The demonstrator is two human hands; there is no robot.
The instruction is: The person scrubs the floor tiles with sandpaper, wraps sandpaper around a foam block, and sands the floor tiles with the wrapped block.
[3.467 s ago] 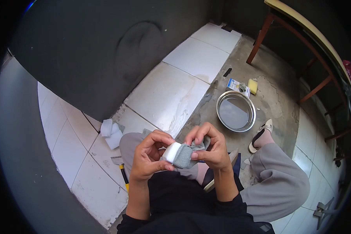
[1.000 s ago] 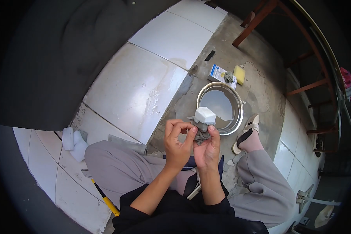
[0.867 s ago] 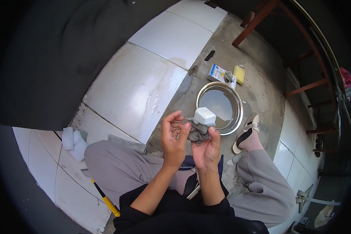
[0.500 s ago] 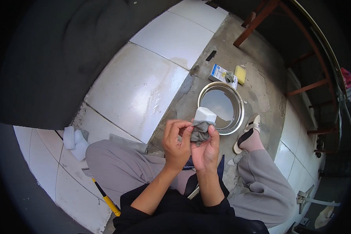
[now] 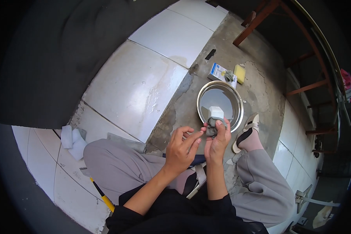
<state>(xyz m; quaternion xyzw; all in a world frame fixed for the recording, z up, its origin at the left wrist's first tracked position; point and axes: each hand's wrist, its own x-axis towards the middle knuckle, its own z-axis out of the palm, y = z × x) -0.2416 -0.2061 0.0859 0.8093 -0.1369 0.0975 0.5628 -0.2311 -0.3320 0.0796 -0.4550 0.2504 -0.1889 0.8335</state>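
Note:
My right hand (image 5: 217,142) is closed around a crumpled grey cloth (image 5: 212,126), and a white block (image 5: 216,112) sticks up out of the cloth's far end. Just left of it, my left hand (image 5: 181,148) has its fingers apart and holds nothing; its fingertips are near the cloth. Beyond the block stands a round metal basin (image 5: 240,112) of water, seen partly behind the block and my right hand.
Behind the basin lie a blue-and-white box (image 5: 215,72) with a grey scrap on it, a yellow sponge (image 5: 239,74) and a black strip (image 5: 210,54). White pieces (image 5: 78,147) and a yellow-black handled tool (image 5: 107,201) lie at left. A wooden-legged table (image 5: 257,24) stands at upper right.
My right hand has carried the cloth and block a little to the right and closed round them. My left hand has come off the cloth, its fingers now spread.

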